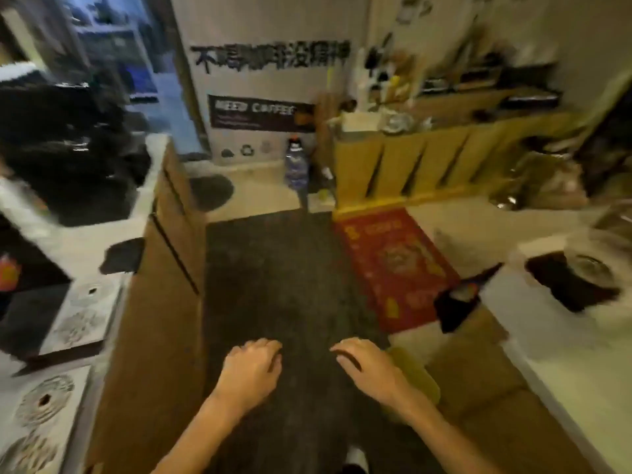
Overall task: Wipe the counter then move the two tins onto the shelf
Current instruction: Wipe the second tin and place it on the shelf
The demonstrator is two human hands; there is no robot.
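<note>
The frame is blurred by motion. My left hand and my right hand hang side by side low in the middle, above a dark floor mat. Both hold nothing, with fingers loosely curled and apart. A white counter runs along the left, and another white counter lies on the right. A black round container with a shiny lid stands on the right counter; I cannot tell whether it is a tin. No cloth shows.
Wooden cabinet fronts flank the aisle on the left. A red doormat lies right of the dark mat. A plastic bottle stands on the floor ahead, beside a wooden shelf unit loaded with clutter. A dark machine sits far left.
</note>
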